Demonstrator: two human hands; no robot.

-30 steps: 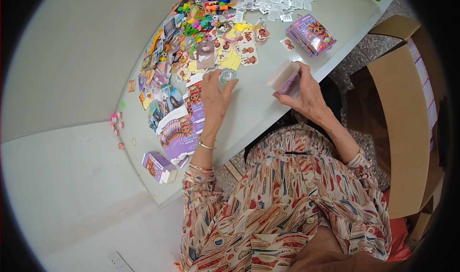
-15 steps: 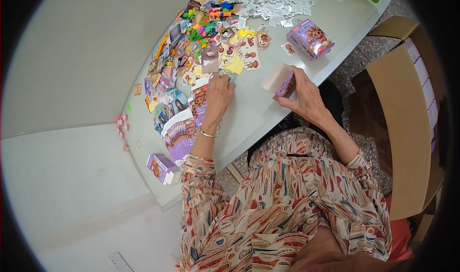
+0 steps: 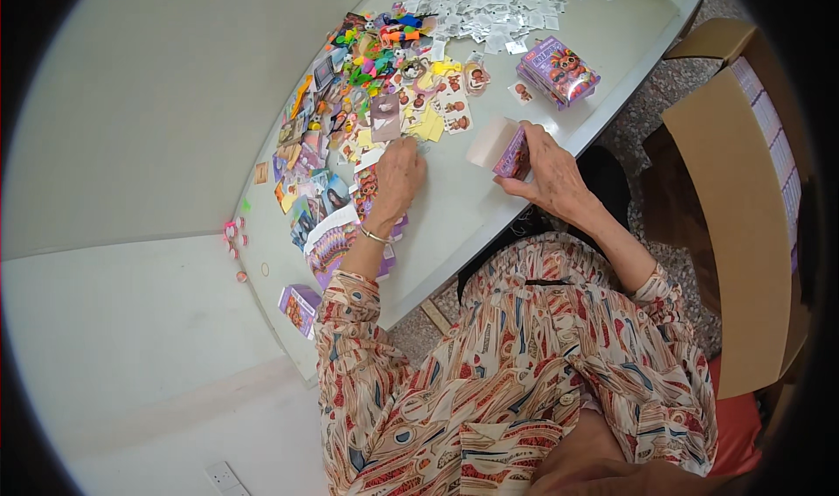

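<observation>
My right hand is closed round a small purple printed box, thumb below and fingers above. The box is tilted, its white open end facing left. My left hand reaches to the near edge of a heap of small items, fingers bent down and pressed together. Whatever those fingertips hold is hidden; something clear shows just beside them. Right above them lies a grey picture card, next to yellow slips and a sticker sheet. Flat purple cartons lie partly under my left wrist.
Small colourful plastic toys lie heaped at the far left, white sachets behind. Purple boxes stand at the far right, another box at the near left. A big cardboard carton stands beyond the table's right edge.
The view has shifted slightly. My left hand's fingers have drawn closer together at the heap's edge. My right hand keeps its hold on the box.
</observation>
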